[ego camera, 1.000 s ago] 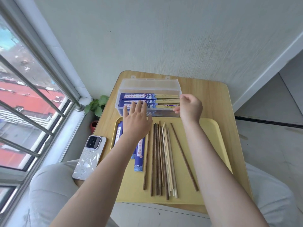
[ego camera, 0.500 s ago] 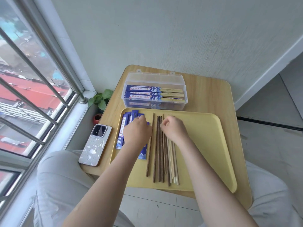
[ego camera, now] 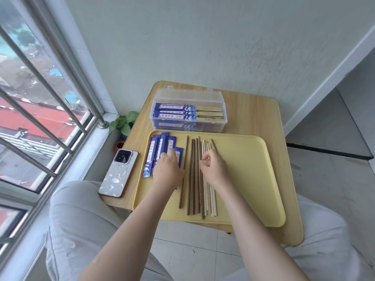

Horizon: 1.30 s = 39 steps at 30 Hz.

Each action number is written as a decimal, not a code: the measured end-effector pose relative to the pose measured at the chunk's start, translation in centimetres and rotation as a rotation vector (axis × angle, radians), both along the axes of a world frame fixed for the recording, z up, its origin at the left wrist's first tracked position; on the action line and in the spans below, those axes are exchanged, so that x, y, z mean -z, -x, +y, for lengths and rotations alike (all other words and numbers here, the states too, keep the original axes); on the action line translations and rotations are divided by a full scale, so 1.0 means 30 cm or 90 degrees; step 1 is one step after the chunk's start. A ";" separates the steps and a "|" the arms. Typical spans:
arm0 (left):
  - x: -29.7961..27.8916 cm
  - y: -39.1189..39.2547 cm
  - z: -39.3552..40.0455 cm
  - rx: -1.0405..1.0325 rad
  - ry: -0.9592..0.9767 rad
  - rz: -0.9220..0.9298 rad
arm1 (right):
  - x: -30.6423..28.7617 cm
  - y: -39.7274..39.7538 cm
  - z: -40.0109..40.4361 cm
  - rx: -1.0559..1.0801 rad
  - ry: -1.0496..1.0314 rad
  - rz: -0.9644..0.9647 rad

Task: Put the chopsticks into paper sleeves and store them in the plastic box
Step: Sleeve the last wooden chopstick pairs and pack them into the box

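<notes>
my left hand (ego camera: pixel 167 172) lies on the fan of blue paper sleeves (ego camera: pixel 154 153) at the left end of the yellow tray (ego camera: pixel 249 179), fingers bent down onto the top one; whether i've actually got one pinched, i cannot tell. my right hand (ego camera: pixel 214 169) is over the loose chopsticks (ego camera: pixel 194 175) in the middle of the tray, fingers curled with the tips down among the pale ones, and again i can't see if a stick is really caught between them.

the chopsticks should be light, stiff and a bit slick, so they'll roll on the tray's smooth floor. i'd judge it best to pinch a matching pair near the thick end, close to the middle of the row where my fingers already are, and square the tips before feeding them in. the sleeves are thin paper, limp and easy to crease or tear at the mouth, so i'd hold one near its open end and keep it flat.

the clear plastic box (ego camera: pixel 188 126), just beyond the tray's far edge, stands open with its lid tipped back. inside lie sleeved pairs stacked lengthwise, blue paper to the left, bare ends poking out to the right. it looks partly filled; dark and pale sticks are left on the tray.
</notes>
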<state>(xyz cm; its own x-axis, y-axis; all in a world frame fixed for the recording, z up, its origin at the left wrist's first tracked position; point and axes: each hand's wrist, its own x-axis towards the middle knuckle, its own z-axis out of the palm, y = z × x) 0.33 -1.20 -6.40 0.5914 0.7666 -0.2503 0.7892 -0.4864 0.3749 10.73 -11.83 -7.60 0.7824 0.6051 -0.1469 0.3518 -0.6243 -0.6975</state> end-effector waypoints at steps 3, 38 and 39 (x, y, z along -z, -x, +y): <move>-0.001 0.008 0.010 -0.031 0.049 -0.069 | -0.010 0.005 -0.022 0.050 -0.024 0.008; -0.107 -0.016 -0.057 -0.397 0.557 -0.627 | -0.123 0.000 -0.072 0.039 -0.222 0.381; -0.106 -0.020 -0.061 -0.403 0.519 -0.596 | -0.123 -0.015 -0.077 0.089 -0.250 0.358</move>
<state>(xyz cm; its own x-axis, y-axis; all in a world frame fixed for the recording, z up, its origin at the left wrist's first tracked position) 0.93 -3.02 -3.21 0.3967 0.7944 -0.4600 0.0923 0.4641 0.8810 11.18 -14.15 -3.92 0.7262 0.5955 -0.3436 -0.1935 -0.3026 -0.9333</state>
